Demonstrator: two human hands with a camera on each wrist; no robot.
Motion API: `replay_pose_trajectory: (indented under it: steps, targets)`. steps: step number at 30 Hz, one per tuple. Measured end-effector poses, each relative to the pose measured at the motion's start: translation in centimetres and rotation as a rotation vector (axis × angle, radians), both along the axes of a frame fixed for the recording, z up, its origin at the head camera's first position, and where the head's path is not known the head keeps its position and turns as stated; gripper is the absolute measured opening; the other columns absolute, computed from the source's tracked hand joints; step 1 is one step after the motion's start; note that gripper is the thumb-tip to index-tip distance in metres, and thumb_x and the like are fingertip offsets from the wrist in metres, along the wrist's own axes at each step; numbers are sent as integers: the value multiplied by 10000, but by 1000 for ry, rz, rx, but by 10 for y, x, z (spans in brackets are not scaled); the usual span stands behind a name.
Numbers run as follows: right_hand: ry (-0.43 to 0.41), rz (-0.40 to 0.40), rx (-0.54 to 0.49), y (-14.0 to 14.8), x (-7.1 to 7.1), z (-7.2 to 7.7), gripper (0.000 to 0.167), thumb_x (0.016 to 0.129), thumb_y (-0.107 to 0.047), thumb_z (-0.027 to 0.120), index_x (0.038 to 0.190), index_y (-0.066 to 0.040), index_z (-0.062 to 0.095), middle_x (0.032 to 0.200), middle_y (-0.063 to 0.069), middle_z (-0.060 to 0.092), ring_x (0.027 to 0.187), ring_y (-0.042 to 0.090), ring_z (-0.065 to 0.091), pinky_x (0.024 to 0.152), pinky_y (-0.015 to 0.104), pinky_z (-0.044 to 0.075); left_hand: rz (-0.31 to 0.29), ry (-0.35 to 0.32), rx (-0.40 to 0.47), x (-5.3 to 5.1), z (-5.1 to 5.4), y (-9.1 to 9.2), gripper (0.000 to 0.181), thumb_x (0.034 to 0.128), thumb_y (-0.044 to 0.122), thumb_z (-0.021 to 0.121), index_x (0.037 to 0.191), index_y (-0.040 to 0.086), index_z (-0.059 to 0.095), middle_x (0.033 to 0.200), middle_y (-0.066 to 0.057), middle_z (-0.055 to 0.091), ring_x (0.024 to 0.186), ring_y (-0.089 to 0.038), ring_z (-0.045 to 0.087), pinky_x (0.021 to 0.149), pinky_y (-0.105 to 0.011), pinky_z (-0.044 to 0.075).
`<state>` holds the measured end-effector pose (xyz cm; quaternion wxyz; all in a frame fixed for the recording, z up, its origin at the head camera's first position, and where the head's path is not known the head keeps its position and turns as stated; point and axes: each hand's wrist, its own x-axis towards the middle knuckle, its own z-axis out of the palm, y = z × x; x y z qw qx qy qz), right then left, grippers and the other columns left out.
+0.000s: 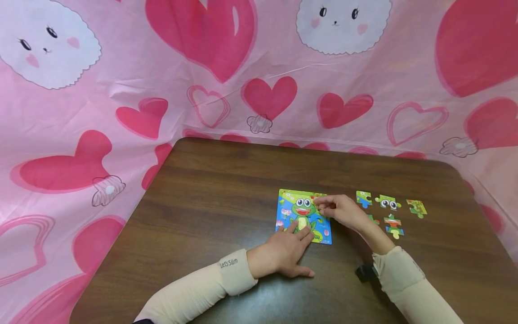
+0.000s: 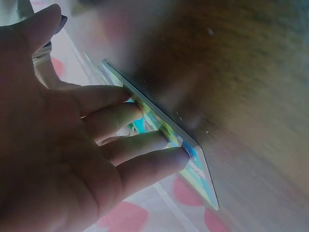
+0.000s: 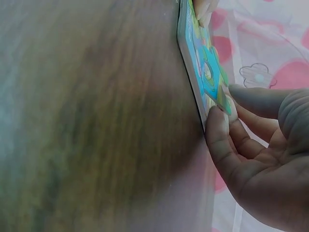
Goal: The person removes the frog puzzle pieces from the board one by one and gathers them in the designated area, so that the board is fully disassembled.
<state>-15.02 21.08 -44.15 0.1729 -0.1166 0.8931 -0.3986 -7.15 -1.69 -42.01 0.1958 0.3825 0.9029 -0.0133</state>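
A square frog puzzle board [image 1: 284,202] lies flat on the brown table. My left hand [image 1: 288,252] rests on its lower edge with the fingers spread; in the left wrist view the fingertips of that hand [image 2: 111,145] touch the picture side. At the board's right part, my right hand [image 1: 344,211] has its fingers bent. The right wrist view shows this hand [image 3: 265,140] pinching a blue and green puzzle piece [image 3: 211,72] between thumb and fingers, tilted up from the board's surface.
Several loose pieces lie right of the board: a corner piece [image 1: 364,198], one with eyes [image 1: 388,203], a green and red one [image 1: 417,208] and a frog-body one [image 1: 394,226]. Another is partly hidden by the right wrist. A pink heart-print cloth [image 1: 344,81] hangs behind the table [image 1: 210,189].
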Motion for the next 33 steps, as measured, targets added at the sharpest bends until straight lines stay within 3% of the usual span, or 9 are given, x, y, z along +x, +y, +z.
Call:
replay_pose_trajectory:
  steps: [8,14,24,33]
  targets:
    - [-8,11,26,1,-1,0,327,964,-104,672,1287,-55,686,1030,75,732,891,179,634,764,275,549,10,-14,17,-3,1,1,901,886,752,557,1587,224,356,1667,41,312,1543,-297,296,1151,-485,422]
    - [-33,17,-17,2,-2,1,285,976,-109,665,1249,-35,699,933,54,731,810,168,659,748,281,571,-20,25,25,-7,4,3,821,907,721,554,1542,214,436,1626,39,395,1485,-314,398,1083,-456,488]
    - [-47,-5,-79,2,-1,1,266,988,-106,651,1226,-1,706,1005,118,772,829,146,698,749,288,594,-29,28,29,-10,6,4,744,935,665,562,1513,203,483,1600,27,438,1446,-326,454,1052,-428,516]
    - [-134,-107,-119,-1,-1,-1,242,978,-103,667,1183,13,724,1086,158,760,852,171,713,758,320,621,-42,35,10,-9,7,4,731,938,649,568,1512,203,482,1597,26,443,1437,-316,465,1031,-417,529]
